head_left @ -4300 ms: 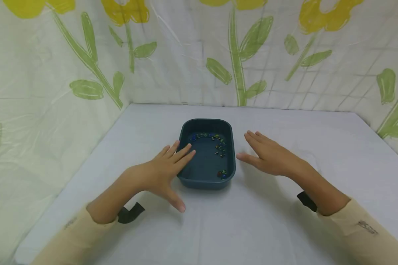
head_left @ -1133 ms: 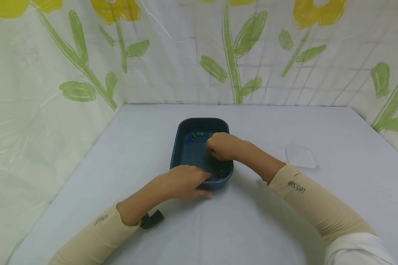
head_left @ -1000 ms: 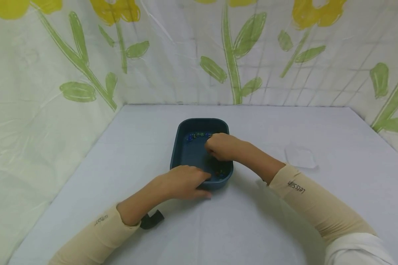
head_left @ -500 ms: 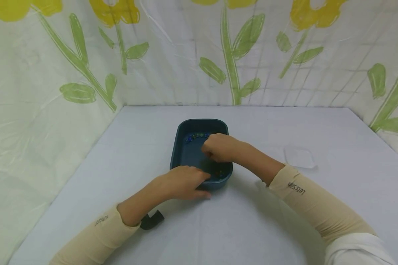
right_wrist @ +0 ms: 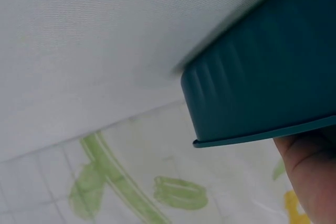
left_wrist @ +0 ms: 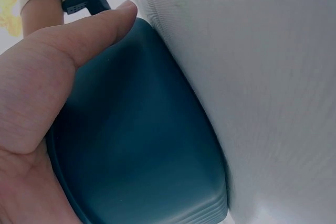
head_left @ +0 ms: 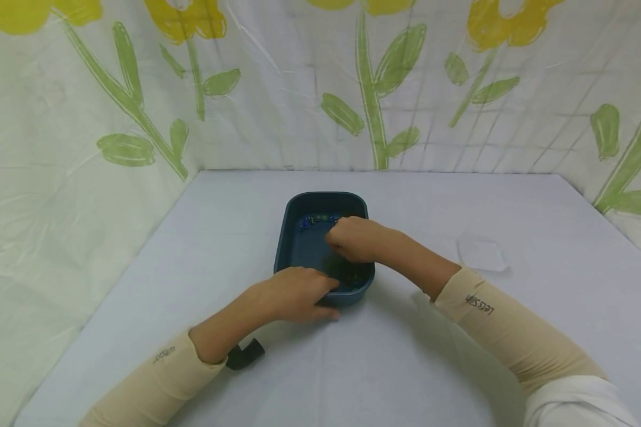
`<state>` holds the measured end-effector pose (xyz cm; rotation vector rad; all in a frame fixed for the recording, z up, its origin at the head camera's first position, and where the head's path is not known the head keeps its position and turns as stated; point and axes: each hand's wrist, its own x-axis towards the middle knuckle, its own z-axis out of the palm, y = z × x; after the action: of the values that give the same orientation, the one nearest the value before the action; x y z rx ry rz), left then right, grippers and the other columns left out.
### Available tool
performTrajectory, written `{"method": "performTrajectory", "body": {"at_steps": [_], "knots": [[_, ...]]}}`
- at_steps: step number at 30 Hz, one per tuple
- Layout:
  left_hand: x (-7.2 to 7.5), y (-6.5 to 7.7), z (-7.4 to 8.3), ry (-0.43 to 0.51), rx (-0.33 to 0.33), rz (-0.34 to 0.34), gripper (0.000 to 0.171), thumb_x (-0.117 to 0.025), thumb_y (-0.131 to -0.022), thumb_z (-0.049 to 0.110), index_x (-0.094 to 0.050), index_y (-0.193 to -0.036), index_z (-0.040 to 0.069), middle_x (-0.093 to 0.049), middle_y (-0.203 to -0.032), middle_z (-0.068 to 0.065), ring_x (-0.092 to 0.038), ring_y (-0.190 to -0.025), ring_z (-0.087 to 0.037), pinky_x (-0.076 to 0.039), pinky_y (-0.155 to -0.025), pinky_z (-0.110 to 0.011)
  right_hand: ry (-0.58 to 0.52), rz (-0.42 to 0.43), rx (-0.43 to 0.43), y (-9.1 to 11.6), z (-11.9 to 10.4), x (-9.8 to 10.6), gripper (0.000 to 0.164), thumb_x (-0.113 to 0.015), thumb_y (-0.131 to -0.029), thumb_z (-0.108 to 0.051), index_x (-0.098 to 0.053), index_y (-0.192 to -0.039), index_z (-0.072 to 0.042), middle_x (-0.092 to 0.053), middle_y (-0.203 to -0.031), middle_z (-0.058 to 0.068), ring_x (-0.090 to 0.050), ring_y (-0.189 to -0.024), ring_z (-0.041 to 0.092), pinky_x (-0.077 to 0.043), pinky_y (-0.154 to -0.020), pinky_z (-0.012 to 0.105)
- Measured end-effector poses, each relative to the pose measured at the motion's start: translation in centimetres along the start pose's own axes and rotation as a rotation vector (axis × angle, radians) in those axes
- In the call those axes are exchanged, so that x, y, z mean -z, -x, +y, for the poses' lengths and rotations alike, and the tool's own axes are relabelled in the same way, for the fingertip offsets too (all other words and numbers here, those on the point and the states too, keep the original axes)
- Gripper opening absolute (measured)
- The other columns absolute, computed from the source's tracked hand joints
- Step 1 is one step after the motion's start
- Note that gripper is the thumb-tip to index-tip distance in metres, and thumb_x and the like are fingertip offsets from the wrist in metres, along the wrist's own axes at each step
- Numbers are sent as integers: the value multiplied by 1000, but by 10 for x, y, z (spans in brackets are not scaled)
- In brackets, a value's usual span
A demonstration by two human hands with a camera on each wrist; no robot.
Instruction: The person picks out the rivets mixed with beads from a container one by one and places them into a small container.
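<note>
Tub (head_left: 307, 252): a deep blue-green container with rounded corners, on the pale bench (head_left: 203, 255), the landmark for all else here.
Glassy pieces (head_left: 305, 223): small, blue and green, along the tub's far inner end; a few more sit in its near right corner, too tiny to count.
Left hand (head_left: 299, 293): at the tub's near edge, fingers hooked over the rim, thumb outside against the wall, gripping it.
Right hand (head_left: 355, 238): reaching into the tub over its right side, fingers bent downward; their tips are hidden, so whether they pinch anything cannot be told.
Clear square (head_left: 482, 254): on the bench, right of the tub, contents unclear.
Done: the tub looks steadied and reached into.
Left: probably most of the handling, as every piece visible lies inside the tub.
</note>
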<state>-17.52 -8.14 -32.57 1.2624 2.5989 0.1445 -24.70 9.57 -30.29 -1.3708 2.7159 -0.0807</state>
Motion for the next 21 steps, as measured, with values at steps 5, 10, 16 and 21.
{"method": "performTrajectory", "body": {"at_steps": [5,10,16,21], "knots": [[0,0,0,0,-4,2,40,-73,-92,42,-68,-111,6,-55,-75,7,-52,-66,-11,-46,-65,-28,35,-4,15,2,-2,0,7,-63,-97,-2,-70,-97,-2,-65,-80,3,-58,-71,15,-51,-70,29],[0,0,0,5,-9,3,38,-73,-92,41,-68,-109,7,-54,-72,7,-50,-65,-11,-44,-63,-27,66,-1,36,4,-3,1,6,-64,-96,-2,-70,-97,-1,-67,-83,5,-62,-74,17,-52,-72,29],[-1,0,-1,4,-7,6,37,-73,-92,41,-68,-107,7,-53,-70,7,-49,-63,-10,-44,-62,-27,74,-1,54,7,-3,1,5,-64,-96,-1,-69,-95,-2,-63,-77,2,-55,-68,14,-50,-68,29],[-1,0,-1,9,-4,0,37,-73,-93,41,-68,-107,7,-53,-70,7,-49,-63,-11,-44,-62,-28,54,8,56,12,-2,3,6,-63,-96,0,-69,-93,-3,-61,-76,1,-54,-68,14,-49,-67,29]]}}
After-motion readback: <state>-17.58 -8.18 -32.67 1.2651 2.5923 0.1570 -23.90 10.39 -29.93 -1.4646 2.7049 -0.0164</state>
